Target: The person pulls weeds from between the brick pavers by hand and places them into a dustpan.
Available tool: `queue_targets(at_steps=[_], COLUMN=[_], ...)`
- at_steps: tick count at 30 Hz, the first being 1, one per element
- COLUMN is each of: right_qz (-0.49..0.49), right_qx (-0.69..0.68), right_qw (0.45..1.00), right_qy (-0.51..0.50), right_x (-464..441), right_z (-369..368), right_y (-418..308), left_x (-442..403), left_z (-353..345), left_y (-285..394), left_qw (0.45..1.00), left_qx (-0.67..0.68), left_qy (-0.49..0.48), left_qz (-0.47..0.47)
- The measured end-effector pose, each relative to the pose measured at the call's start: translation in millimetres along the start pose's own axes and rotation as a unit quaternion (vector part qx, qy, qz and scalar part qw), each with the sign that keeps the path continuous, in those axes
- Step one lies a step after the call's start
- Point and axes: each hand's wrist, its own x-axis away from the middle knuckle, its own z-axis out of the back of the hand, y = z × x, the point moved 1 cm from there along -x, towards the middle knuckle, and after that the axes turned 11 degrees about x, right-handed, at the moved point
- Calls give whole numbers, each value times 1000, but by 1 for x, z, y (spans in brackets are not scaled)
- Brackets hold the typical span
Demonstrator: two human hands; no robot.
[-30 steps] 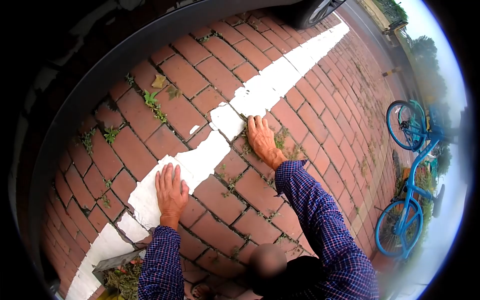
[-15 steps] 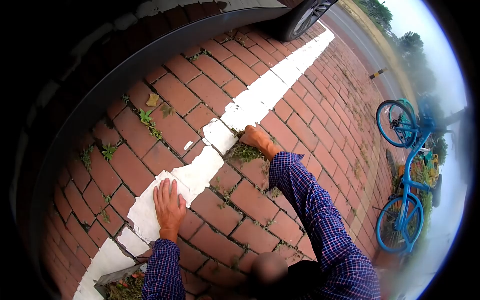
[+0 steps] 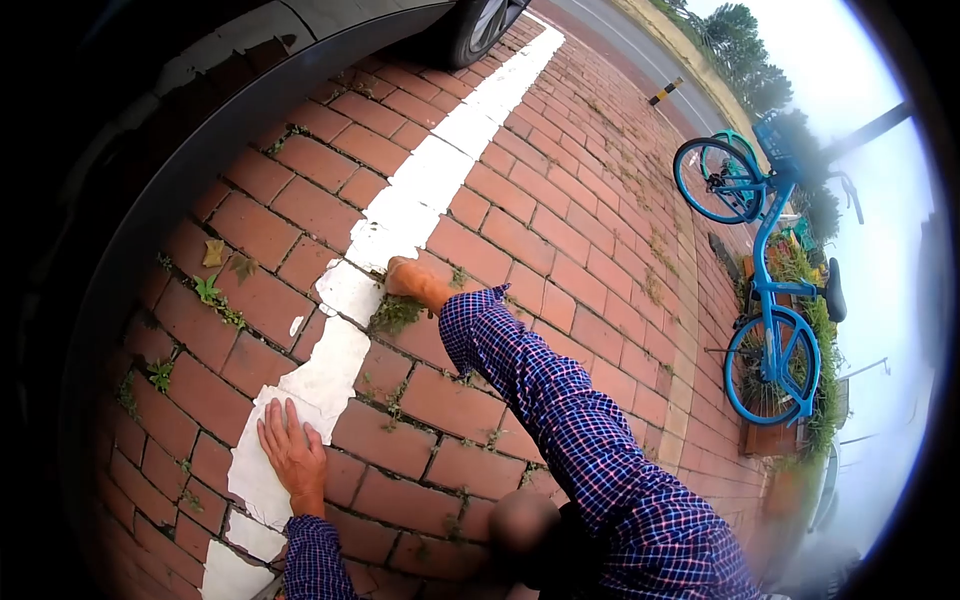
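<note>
Weeds hug the right edge of the white line, just beside the curled right hand, grip unclear; the open left hand lies farther off.

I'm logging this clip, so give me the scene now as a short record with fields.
Left hand: palm down on the white line, fingers extended
Right hand: fingers curled at the line's edge, beside weeds; whether it grips any is hidden
Sleeves: blue and pink check
Ground: red bricks, small plants in some joints
Picture left: dark car, yellowish leaf on the bricks
Picture top: car wheel
Picture right: blue bike
</note>
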Motion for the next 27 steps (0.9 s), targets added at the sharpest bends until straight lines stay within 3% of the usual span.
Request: queue_targets(at_steps=[8,9,11,12,17,21,24,25,27], right_qz=[51,82,7,-6,96,47,78,68,92], right_qx=[56,15,-65,-26,-6,-28,-63,-115,-157], right_qw=[996,991,996,999,991,992,987,989,979], right_qy=[53,102,59,34,91,113,122,63,93], right_x=[8,15,40,47,36,34,34,34,52], right_z=[-1,-2,19,27,7,-7,-14,-11,8], right_y=[-3,5,-2,-6,6,7,13,12,-1], left_x=[-1,0,1,-1,-2,-3,-3,-3,-2], left_z=[2,2,4,4,4,5,3,4,5], left_y=[0,0,-1,0,-1,-1,0,0,-2], left_qw=[1000,1000,1000,1000,1000,1000,1000,1000,1000], left_qx=[-7,-6,-4,2,9,8,4,8,11], left_qy=[-1,-3,2,3,4,6,0,-1,-4], left_qz=[7,9,9,10,9,11,13,12,18])
